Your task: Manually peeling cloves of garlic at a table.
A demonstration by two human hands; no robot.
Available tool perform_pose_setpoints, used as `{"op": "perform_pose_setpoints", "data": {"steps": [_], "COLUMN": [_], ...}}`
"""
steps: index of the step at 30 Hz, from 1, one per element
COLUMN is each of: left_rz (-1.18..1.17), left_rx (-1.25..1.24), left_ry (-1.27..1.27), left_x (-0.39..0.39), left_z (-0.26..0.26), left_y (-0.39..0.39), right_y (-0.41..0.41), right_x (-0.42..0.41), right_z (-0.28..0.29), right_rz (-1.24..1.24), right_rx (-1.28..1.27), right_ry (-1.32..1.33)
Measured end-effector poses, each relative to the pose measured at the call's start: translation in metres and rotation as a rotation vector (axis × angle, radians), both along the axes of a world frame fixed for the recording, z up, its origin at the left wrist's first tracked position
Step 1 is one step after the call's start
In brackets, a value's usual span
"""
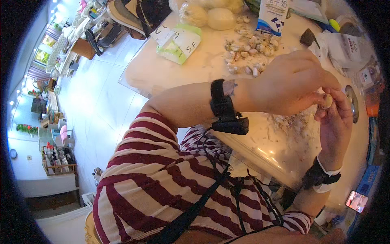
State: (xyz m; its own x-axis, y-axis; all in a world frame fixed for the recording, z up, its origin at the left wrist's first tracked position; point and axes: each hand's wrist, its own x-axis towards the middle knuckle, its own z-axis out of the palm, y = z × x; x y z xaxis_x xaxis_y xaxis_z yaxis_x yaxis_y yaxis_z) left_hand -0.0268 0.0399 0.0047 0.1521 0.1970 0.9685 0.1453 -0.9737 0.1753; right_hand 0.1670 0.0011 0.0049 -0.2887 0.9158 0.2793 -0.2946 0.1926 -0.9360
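Note:
A pale garlic clove (327, 101) is pinched between the fingertips of both hands, above the right part of the table. My left hand (292, 82) reaches in from the left, its back to the camera and thumb against the clove. Fingers of my right hand (336, 114) curl around the clove from below and the right. Beyond my left hand lie several loose garlic cloves and bulbs (245, 53). Papery garlic skins (294, 125) are scattered below my hands. Partly hidden by my right hand is a round metal dish (352, 102).
A milk carton (272, 18) and wrapped round pale items (210, 16) stand at the back. A green-and-white plastic packet (182, 42) bears handwriting. White plastic bags (349, 50) crowd the right side, and a phone (357, 202) is at the lower right. The table edge (256, 160) runs near my body.

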Motion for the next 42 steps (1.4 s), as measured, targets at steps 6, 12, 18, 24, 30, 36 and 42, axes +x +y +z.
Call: {"op": "perform_pose_setpoints", "data": {"steps": [6, 12, 18, 24, 30, 36, 42], "left_rz": [-0.044, -0.035, 0.033, -0.064, 0.015, -0.01, -0.013], "left_rx": [-0.01, -0.053, -0.172, -0.139, -0.132, -0.203, -0.159], "left_ry": [-0.02, 0.002, 0.234, 0.187, 0.268, 0.339, 0.311], "left_x": [0.003, 0.001, 0.001, -0.008, -0.011, -0.014, -0.014], "left_z": [-0.003, -0.004, 0.009, 0.008, 0.004, 0.006, 0.005], "left_y": [0.001, -0.003, -0.008, -0.008, -0.012, -0.017, -0.014], "right_y": [0.001, 0.002, -0.001, 0.004, -0.003, 0.001, 0.0], "right_x": [0.007, 0.006, 0.009, -0.004, -0.006, -0.005, -0.008], "right_z": [-0.006, -0.006, -0.008, 0.002, 0.002, -0.002, 0.0], "right_rz": [-0.026, -0.017, -0.107, -0.046, -0.027, -0.005, -0.002], "right_rx": [0.02, 0.054, 0.083, -0.01, 0.002, 0.061, 0.069], "right_ry": [-0.03, -0.05, -0.068, -0.027, 0.045, 0.048, 0.046]}}
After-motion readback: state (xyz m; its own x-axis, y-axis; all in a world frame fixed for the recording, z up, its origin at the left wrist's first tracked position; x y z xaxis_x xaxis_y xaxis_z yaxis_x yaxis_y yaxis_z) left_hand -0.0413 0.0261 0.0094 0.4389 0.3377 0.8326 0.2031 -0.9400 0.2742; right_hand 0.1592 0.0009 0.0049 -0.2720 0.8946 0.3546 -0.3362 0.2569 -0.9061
